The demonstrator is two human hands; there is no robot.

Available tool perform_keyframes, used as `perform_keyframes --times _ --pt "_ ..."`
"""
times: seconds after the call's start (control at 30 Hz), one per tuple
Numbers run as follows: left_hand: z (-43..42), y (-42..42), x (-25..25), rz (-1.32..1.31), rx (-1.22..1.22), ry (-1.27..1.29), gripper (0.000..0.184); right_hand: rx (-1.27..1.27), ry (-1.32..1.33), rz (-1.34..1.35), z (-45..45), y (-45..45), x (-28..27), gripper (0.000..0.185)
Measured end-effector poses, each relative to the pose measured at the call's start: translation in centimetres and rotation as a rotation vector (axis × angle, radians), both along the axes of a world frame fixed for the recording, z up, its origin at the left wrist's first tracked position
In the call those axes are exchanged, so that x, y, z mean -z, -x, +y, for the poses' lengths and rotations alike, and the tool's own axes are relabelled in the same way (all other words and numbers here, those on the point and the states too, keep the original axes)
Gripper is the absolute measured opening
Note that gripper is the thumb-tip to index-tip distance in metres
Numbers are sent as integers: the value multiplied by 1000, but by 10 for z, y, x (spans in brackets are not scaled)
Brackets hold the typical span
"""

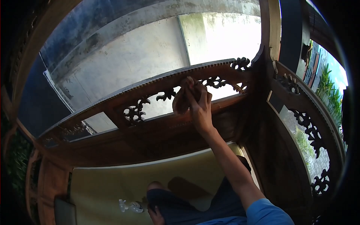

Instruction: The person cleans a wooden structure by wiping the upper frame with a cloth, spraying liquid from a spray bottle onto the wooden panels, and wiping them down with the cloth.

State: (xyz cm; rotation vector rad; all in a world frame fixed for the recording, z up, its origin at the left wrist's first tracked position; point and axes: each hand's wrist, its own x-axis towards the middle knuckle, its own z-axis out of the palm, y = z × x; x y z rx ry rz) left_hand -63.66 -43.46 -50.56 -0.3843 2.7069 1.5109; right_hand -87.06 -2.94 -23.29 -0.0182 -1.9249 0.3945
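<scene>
My right hand [201, 107] is raised to the carved wooden backrest [150, 88], its fingers closed on a brown cloth [181, 103]. The cloth bunches under the fingertips and hangs to the left, over the openwork carving [137, 110]. At the bottom, what looks like my left hand [155, 216] is low beside my left leg, partly cut off by the frame; its fingers are unclear. A small clear spray bottle [122, 205] and a clear, shiny item [135, 207] lie to its left on the yellowish seat mat [108, 180].
My bent legs [172, 200] are on the mat. A carved side panel [307, 108] and a corner post [265, 30] stand on the right. Behind the backrest is a pale, stained wall [150, 48]. A dark cushion-like object [65, 212] sits at the lower left.
</scene>
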Motion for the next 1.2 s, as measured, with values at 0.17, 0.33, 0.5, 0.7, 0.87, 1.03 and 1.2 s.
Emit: perform_keyframes --times 0.17,0.33,0.5,0.7,0.87,1.03,1.2 --pt "1 1 -1 -38 37 -41 67 -25 -119 -126 -6 -6 28 63" --pt "4 -2 7 135 20 138 65 -98 40 -218 10 -10 65 61" --pt "-5 -9 15 128 23 -5 64 -415 484 -231 11 -31 44 61" --pt "-5 -6 10 279 73 -19 65 -440 470 129 -26 -19 -20 67" --pt "-3 -13 -1 55 -40 -43 65 -262 450 108 -65 31 11 81" --pt "-2 -18 -10 15 -85 8 66 -403 515 -46 -113 39 53 82" --pt "-11 -26 11 94 -129 -1 62 -630 407 -180 -144 40 86 79"
